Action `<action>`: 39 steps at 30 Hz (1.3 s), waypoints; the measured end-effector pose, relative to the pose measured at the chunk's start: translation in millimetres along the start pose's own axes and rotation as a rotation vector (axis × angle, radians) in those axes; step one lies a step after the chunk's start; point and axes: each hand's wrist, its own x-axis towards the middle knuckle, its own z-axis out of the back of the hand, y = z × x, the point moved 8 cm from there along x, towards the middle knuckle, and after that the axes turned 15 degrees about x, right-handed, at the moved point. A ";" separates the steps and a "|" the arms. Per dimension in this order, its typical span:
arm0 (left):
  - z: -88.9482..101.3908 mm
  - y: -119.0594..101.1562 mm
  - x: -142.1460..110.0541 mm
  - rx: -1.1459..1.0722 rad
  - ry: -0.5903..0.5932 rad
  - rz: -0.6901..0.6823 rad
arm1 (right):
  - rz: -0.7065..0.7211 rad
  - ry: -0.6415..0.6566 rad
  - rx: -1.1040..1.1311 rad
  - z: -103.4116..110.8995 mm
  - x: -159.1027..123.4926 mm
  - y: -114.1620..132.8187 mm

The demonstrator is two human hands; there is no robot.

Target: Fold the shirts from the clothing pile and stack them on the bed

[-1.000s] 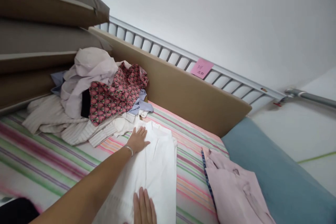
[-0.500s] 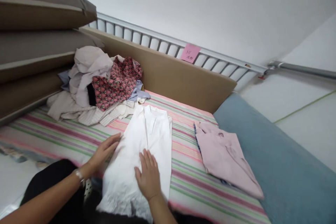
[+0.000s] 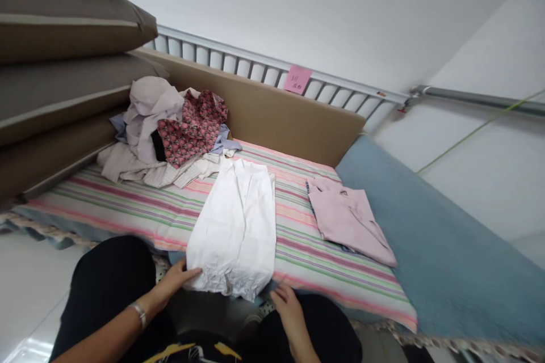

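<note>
A white shirt (image 3: pixel 242 221), folded into a long strip with its button front up, lies lengthwise on the striped sheet. Its crumpled hem hangs at the bed's near edge. My left hand (image 3: pixel 175 279) pinches the lower left corner, thumb on top and fingers partly beneath the cloth. Just right of the lower right corner is my right hand (image 3: pixel 290 309), its fingers loosely bent and apart from the cloth. A folded pink garment (image 3: pixel 347 218) rests to the right, over something with a blue pattern.
A heap of loose clothes (image 3: pixel 157 125) lies back left, beside stacked brown cushions (image 3: pixel 76 22). Behind runs a tan board (image 3: pixel 272 119) under a metal rail with a pink note (image 3: pixel 297 79). Blue cloth (image 3: pixel 426 238) covers the right side.
Both hands have slid down the white shirt toward me, from its middle to its hem. My right hand has left the shirt's surface. The view has shifted slightly.
</note>
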 end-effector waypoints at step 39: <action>-15.0 -85.2 -95.9 -0.191 0.233 0.024 | -0.428 0.290 0.550 -66.1 -88.4 60.9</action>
